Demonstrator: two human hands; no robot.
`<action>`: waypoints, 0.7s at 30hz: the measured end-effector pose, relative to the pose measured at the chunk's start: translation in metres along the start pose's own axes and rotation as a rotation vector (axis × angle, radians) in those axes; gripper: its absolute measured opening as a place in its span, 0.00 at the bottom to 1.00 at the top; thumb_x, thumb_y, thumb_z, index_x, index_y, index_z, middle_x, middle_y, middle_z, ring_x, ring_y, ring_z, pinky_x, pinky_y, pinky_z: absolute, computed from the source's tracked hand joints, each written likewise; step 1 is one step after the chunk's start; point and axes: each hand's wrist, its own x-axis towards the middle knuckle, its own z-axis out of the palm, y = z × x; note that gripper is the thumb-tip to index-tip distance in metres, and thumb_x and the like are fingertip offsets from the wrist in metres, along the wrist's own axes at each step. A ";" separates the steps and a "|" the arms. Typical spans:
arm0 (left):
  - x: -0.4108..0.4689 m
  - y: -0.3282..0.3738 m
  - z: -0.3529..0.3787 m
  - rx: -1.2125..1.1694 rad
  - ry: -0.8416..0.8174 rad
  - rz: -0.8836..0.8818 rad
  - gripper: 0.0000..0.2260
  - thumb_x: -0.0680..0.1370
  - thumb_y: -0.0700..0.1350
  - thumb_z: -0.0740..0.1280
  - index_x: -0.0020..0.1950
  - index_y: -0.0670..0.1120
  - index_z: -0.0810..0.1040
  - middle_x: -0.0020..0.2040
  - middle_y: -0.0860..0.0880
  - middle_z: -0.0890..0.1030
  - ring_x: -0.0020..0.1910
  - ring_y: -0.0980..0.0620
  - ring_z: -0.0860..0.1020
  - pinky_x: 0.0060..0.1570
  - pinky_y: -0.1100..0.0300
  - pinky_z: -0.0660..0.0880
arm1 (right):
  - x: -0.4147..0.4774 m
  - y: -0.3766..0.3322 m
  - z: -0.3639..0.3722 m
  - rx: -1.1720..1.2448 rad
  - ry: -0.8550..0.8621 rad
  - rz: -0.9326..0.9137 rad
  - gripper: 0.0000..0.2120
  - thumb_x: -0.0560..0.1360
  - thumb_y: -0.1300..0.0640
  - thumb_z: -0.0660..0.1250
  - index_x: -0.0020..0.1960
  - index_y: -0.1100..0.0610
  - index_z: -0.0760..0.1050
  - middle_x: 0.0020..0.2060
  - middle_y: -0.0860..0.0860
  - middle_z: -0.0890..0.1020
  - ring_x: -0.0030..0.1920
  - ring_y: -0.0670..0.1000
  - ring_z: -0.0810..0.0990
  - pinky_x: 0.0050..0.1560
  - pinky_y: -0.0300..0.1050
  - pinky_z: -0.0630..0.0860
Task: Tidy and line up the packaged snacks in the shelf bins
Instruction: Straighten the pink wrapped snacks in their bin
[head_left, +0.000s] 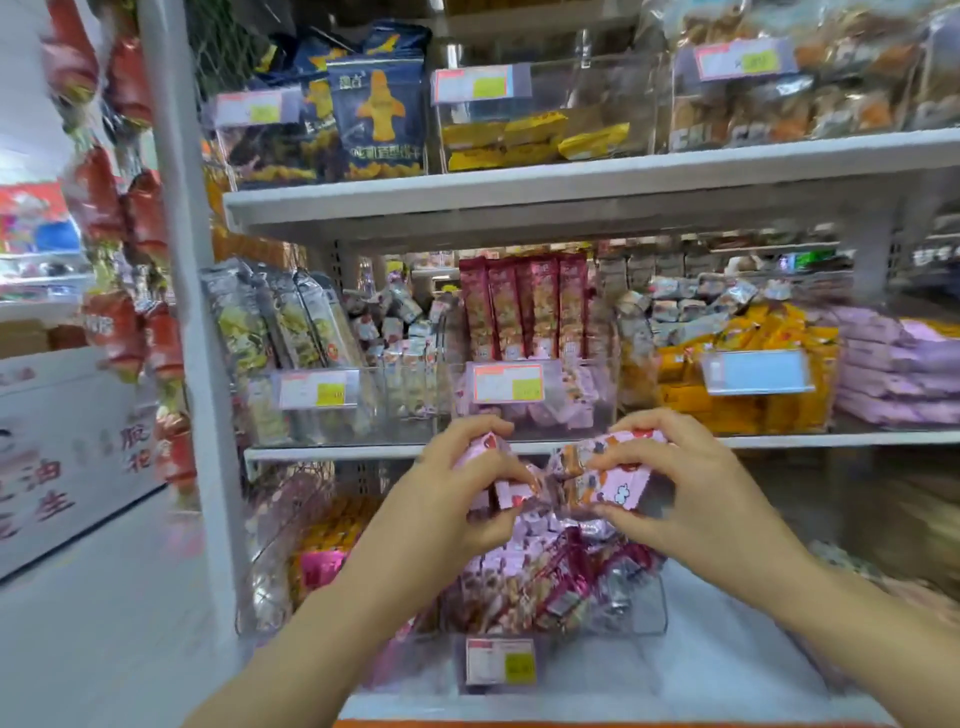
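Note:
Both my hands are raised in front of the middle shelf, each holding small pink snack packets. My left hand (457, 488) grips a few pink packets (506, 480) with curled fingers. My right hand (691, 483) pinches a bunch of pink and orange packets (610, 475). Below them stands a clear bin (644, 608) on the bottom shelf, filled with loose pink, dark red and silver packets (545, 571). Behind my hands, a clear bin (602, 384) on the middle shelf holds similar pink packets and upright dark red packs (524, 306).
The middle shelf (831, 440) also carries bins of green packs (270, 332), orange packs (748, 358) and stacked lilac packs (893, 364). The top shelf holds blue bags (376, 114) and yellow packets (540, 137). Red bags (124, 317) hang at the left upright (192, 312).

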 end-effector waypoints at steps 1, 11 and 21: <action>-0.007 -0.004 0.010 -0.008 -0.015 -0.037 0.10 0.71 0.54 0.63 0.52 0.60 0.71 0.64 0.62 0.64 0.59 0.57 0.73 0.50 0.59 0.74 | -0.007 0.005 0.009 0.013 -0.026 0.035 0.16 0.63 0.53 0.79 0.49 0.48 0.81 0.51 0.45 0.74 0.52 0.47 0.73 0.52 0.31 0.65; -0.014 -0.036 0.087 0.076 0.012 -0.267 0.12 0.70 0.40 0.74 0.52 0.49 0.80 0.67 0.49 0.70 0.65 0.44 0.71 0.44 0.59 0.74 | -0.026 0.060 0.080 0.107 -0.007 0.418 0.13 0.64 0.54 0.79 0.47 0.51 0.81 0.49 0.43 0.74 0.49 0.44 0.75 0.48 0.24 0.65; -0.014 -0.065 0.149 0.102 0.071 -0.279 0.20 0.67 0.35 0.76 0.53 0.50 0.75 0.66 0.49 0.66 0.65 0.42 0.68 0.40 0.60 0.70 | -0.012 0.083 0.112 0.172 -0.053 0.536 0.13 0.67 0.51 0.76 0.47 0.44 0.75 0.50 0.42 0.73 0.49 0.42 0.72 0.47 0.27 0.64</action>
